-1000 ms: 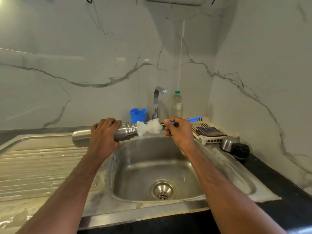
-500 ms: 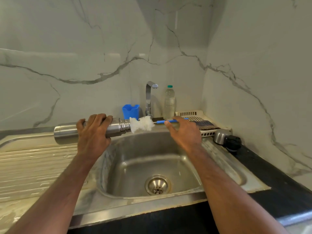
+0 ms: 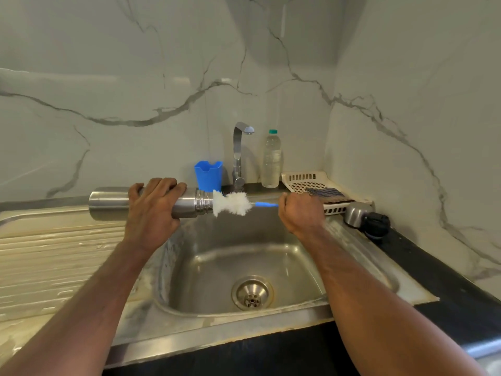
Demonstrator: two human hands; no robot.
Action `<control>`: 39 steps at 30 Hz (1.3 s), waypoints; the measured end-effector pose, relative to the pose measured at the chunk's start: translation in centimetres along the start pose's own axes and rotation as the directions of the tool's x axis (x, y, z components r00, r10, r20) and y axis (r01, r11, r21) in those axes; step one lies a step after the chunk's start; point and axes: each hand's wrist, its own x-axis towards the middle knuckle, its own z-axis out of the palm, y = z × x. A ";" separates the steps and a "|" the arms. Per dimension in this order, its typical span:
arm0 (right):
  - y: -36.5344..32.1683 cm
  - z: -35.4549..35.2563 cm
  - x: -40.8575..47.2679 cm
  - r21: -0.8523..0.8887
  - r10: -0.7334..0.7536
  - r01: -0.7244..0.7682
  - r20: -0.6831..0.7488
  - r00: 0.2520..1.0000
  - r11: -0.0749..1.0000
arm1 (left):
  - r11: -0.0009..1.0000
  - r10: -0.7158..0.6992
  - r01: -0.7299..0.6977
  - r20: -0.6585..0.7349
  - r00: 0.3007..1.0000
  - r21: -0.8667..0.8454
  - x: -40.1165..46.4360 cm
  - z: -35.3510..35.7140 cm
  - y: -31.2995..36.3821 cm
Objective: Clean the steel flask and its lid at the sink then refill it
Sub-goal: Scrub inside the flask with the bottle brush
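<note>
Head view looks forward and down, seemingly close above the sink (image 3: 271, 240).

The steel flask (image 3: 111, 203) is a brushed-metal cylinder held horizontally, left of frame centre, above the left rim of the sink (image 3: 244, 316). Its closed base points toward the left edge of the frame; its ringed, threaded neck points right, with the mouth uncapped. The mid-body is covered by the gripping hand. The lid (image 3: 366, 219) lies on its side at the right of the frame, on the sink's right edge where it meets the dark counter. It consists of a steel cap and what appears to be a black stopper section
</note>
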 end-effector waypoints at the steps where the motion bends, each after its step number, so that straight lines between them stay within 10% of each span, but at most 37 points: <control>1: -0.3 -0.1 -0.1 0.019 -0.004 0.003 0.060 0.998 1.000 | 1.000 0.008 -0.008 -0.016 1.000 0.009 0.1 0.0 0.0; 7: 0.2 -1.0 0.2 0.238 -0.018 -0.129 0.534 0.845 0.963 | 0.998 0.066 -0.066 -0.057 0.996 -0.001 0.8 -0.6 0.9; 16: -3.3 -0.7 -1.3 0.183 -0.046 0.036 0.049 0.998 0.982 | 0.991 0.135 -0.134 -0.016 0.991 0.012 0.9 -0.2 3.4; 20: -4.5 -1.0 -1.9 0.102 -0.242 0.232 0.099 0.965 0.967 | 0.994 0.101 -0.099 -0.037 0.994 0.037 0.5 0.0 2.7; 25: -4.6 -0.6 -1.9 0.408 -0.171 0.042 0.285 0.943 0.912 | 0.993 0.084 -0.077 -0.073 0.994 0.093 0.5 -0.3 2.7; 39: -3.0 0.4 -1.5 0.342 -0.237 0.144 0.248 0.939 0.929 | 0.997 0.043 -0.044 0.012 0.999 0.059 0.0 0.2 2.0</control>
